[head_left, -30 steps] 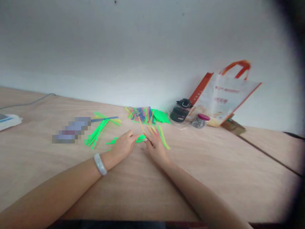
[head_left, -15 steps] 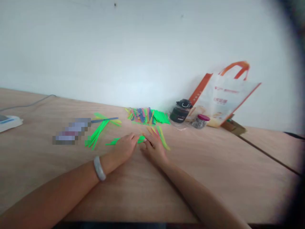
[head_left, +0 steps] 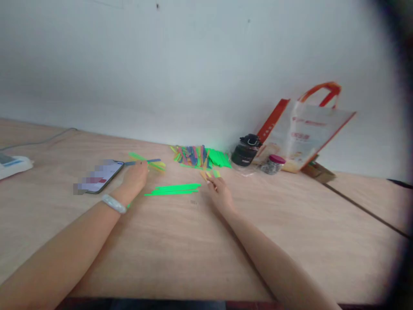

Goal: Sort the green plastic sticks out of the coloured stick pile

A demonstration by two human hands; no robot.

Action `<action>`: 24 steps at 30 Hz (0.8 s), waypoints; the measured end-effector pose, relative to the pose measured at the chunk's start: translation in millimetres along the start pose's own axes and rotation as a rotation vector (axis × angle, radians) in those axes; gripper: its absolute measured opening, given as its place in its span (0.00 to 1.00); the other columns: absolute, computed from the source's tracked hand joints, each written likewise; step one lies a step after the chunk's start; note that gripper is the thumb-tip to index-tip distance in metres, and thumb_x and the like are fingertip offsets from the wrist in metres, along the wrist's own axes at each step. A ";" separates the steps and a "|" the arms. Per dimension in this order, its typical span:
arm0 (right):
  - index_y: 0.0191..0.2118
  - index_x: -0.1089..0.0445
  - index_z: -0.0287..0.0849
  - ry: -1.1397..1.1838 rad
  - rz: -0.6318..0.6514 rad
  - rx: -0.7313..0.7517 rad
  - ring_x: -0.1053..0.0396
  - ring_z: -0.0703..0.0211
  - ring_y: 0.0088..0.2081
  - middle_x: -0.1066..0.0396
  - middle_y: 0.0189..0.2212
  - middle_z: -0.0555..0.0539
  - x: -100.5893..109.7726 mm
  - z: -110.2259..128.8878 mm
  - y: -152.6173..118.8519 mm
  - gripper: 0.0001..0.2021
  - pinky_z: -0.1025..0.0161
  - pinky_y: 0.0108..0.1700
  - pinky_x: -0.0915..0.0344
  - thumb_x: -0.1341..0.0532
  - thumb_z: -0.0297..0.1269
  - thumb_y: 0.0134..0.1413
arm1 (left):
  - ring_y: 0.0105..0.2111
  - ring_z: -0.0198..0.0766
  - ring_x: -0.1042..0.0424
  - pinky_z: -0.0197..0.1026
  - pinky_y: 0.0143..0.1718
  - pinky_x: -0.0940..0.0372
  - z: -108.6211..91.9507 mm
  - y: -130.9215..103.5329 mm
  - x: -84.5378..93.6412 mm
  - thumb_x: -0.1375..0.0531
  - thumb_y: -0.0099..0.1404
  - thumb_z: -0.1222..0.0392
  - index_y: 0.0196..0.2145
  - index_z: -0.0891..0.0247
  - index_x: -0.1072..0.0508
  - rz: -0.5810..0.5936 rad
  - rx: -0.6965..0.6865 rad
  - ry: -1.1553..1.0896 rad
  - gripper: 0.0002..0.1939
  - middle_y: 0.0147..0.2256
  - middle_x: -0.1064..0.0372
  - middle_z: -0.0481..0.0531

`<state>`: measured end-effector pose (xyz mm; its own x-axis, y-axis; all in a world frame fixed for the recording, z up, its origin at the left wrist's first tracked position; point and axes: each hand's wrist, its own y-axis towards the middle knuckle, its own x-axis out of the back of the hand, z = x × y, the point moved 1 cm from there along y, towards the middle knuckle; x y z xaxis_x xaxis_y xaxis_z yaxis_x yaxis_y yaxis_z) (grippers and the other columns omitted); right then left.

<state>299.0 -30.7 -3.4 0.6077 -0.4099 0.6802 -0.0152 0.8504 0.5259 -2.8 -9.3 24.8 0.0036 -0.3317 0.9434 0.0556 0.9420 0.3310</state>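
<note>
My left hand [head_left: 137,175] reaches over the left bunch of sticks, its fingers curled down and hiding most of the green ones. A blue stick [head_left: 154,160] and a yellow-green stick [head_left: 158,166] poke out past its fingertips. In the middle of the table lie several flat green sticks [head_left: 176,188], roughly side by side and untouched. To their right, my right hand [head_left: 222,194] has its fingertips pinched together at an orange stick [head_left: 204,176] and covers part of the coloured sticks there. What either hand grips is hidden.
Against the wall lie a mixed-colour pile [head_left: 192,156] and a green pile [head_left: 219,158] of sticks. Right of them stand a black bottle [head_left: 244,154], a red-lidded jar [head_left: 273,164] and a white-orange bag [head_left: 306,133]. A phone [head_left: 106,176] lies left, a white device [head_left: 16,165] farther left.
My left hand has left the green sticks in the middle and moved left to the other bunch. My right hand has shifted slightly right, off the green sticks' ends.
</note>
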 end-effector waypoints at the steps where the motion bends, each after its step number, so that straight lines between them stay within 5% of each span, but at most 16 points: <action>1: 0.44 0.28 0.41 -0.050 -0.003 -0.014 0.33 0.55 0.41 0.31 0.38 0.43 1.7 -5.2 1.5 0.16 0.57 0.44 0.36 0.50 0.37 0.56 | 0.37 0.46 0.29 0.42 0.34 0.35 0.9 0.2 -0.6 0.53 0.67 0.63 0.45 0.74 0.35 -0.005 -0.002 -0.001 0.13 0.40 0.33 0.65; 7: 0.39 0.27 0.41 -0.317 0.052 0.025 0.35 0.55 0.42 0.32 0.37 0.42 8.8 -20.0 6.0 0.12 0.59 0.46 0.39 0.48 0.32 0.54 | 0.42 0.47 0.33 0.45 0.41 0.37 -11.3 -2.5 7.4 0.51 0.67 0.62 0.43 0.72 0.33 -0.081 -0.064 -0.002 0.12 0.42 0.34 0.64; 14: 0.36 0.27 0.40 -0.525 0.164 0.002 0.37 0.50 0.42 0.32 0.38 0.38 10.5 -8.8 3.2 0.11 0.57 0.43 0.40 0.45 0.37 0.55 | 0.42 0.42 0.36 0.44 0.45 0.39 -70.2 -31.5 7.6 0.48 0.67 0.61 0.38 0.64 0.28 -0.063 -0.637 -0.176 0.10 0.39 0.35 0.56; 24: 0.37 0.29 0.39 -0.505 0.166 -0.040 0.36 0.50 0.42 0.31 0.38 0.38 8.4 -9.6 3.7 0.10 0.57 0.44 0.41 0.47 0.31 0.55 | 0.41 0.42 0.36 0.44 0.45 0.39 -85.9 -42.4 -10.6 0.48 0.67 0.60 0.37 0.66 0.28 -0.059 -0.696 -0.231 0.11 0.39 0.33 0.56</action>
<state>311.7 -27.9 -0.6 0.1416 -0.3678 0.9191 -0.0427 0.9253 0.3769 80.5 -50.1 -1.1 -0.2253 -0.2891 0.9304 0.6705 0.6468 0.3634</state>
